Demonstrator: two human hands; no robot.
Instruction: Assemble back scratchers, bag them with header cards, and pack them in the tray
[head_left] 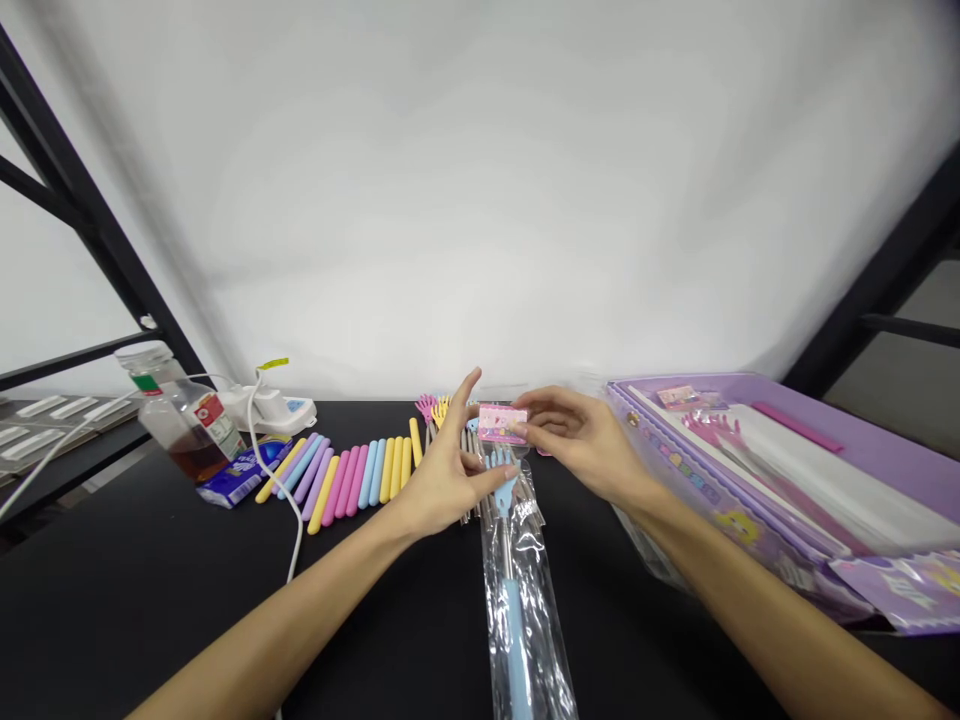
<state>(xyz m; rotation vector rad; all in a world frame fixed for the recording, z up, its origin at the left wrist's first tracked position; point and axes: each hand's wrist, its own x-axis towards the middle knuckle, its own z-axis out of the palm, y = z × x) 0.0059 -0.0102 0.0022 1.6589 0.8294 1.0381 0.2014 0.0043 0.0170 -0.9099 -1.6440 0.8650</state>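
Observation:
My right hand (pixel 574 440) pinches a small pink printed card (pixel 502 423) between thumb and fingers. The card is held just above the head of a light-blue back scratcher (pixel 514 610). That scratcher lies inside a clear plastic bag (pixel 551 640) stretching toward me. My left hand (pixel 442 480) has its thumb across the bagged claw end and its index finger raised beside the card. The other left fingers curl behind and are partly hidden. Past my left hand stand pink and yellow scratcher claws (pixel 437 408), with metal rods partly covered by the hand.
Colourful handles (pixel 360 480) lie in a row at left, near a white cable (pixel 296 540). Behind them are a blue packet (pixel 241 473), a jar of brown liquid (pixel 184 420) and a power strip (pixel 300 412). A purple box (pixel 795 395) at right holds pink scratchers.

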